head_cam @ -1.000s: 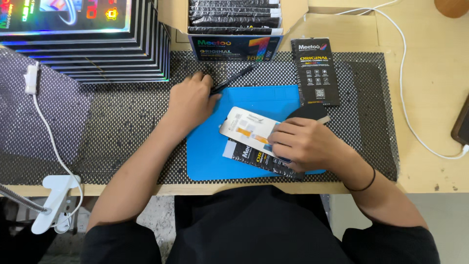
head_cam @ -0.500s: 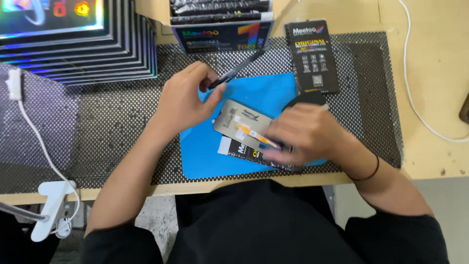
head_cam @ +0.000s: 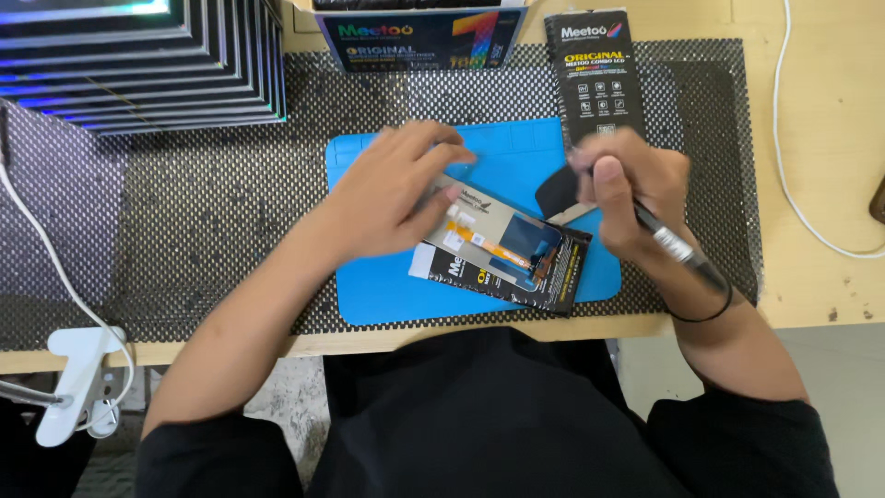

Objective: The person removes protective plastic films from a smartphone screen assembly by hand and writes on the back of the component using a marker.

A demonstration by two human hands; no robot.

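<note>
Two hands busy: our left hand fingers press the phone screen part flat; our right hand fingers grip a black pen, poised for marking it.

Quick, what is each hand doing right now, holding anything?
Left hand: fingers pressed on the phone screen part, pinning it down.
Right hand: closed on a black pen.
</note>
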